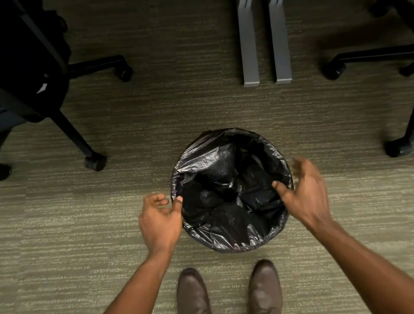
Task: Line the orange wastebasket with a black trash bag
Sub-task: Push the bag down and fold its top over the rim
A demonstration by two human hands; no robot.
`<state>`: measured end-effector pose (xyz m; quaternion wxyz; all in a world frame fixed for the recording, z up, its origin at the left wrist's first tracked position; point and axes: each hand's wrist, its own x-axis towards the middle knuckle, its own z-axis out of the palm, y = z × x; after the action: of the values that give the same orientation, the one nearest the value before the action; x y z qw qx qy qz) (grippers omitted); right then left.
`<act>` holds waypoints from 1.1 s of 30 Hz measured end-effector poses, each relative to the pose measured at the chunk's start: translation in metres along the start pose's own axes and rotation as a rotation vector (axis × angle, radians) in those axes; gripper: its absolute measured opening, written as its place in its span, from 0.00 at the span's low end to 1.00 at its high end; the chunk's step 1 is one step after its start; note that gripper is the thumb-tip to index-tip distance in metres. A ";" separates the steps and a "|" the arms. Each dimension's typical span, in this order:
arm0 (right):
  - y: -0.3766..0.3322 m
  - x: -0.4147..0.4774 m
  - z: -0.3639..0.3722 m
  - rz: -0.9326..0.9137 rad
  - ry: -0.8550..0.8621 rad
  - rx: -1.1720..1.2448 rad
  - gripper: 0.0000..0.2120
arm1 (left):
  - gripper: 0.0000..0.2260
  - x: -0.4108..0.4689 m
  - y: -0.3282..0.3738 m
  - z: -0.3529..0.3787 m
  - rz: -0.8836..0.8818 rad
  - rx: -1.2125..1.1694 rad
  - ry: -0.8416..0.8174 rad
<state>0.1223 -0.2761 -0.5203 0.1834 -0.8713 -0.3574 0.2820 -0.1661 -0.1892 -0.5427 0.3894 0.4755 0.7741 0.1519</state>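
A black trash bag [235, 206] lines a round wastebasket standing on the carpet straight below me. The bag's edge is folded over the rim all the way around, so none of the orange basket shows. My left hand [160, 218] is at the left side of the rim, with its thumb touching the bag's edge and its fingers loosely curled away from it. My right hand [306, 190] is at the right side, thumb resting inside the bag and fingers spread apart outside the rim, slightly blurred.
A black office chair [12, 79] stands at the back left, one caster [95, 162] near the basket. Another chair's base [401, 58] is at the right. Two grey desk legs [247, 41] stand behind. My brown shoes [194, 308] are just in front of the basket.
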 end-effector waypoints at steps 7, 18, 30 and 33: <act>0.037 -0.038 0.026 0.308 0.009 0.364 0.18 | 0.11 -0.013 -0.003 0.005 -0.062 -0.099 -0.070; 0.041 -0.008 0.020 0.257 0.039 0.501 0.18 | 0.12 0.010 0.032 -0.004 0.065 -0.115 -0.093; -0.015 0.127 -0.037 0.081 0.076 0.403 0.14 | 0.14 0.099 0.149 0.027 0.184 -0.091 -0.027; -0.020 0.160 -0.040 0.074 0.042 0.408 0.14 | 0.14 0.127 0.165 0.048 0.215 -0.068 -0.042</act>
<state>0.2299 -0.1511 -0.5364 0.3531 -0.8343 -0.2565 0.3368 -0.0588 -0.0041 -0.5322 0.4030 0.5453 0.7047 0.2089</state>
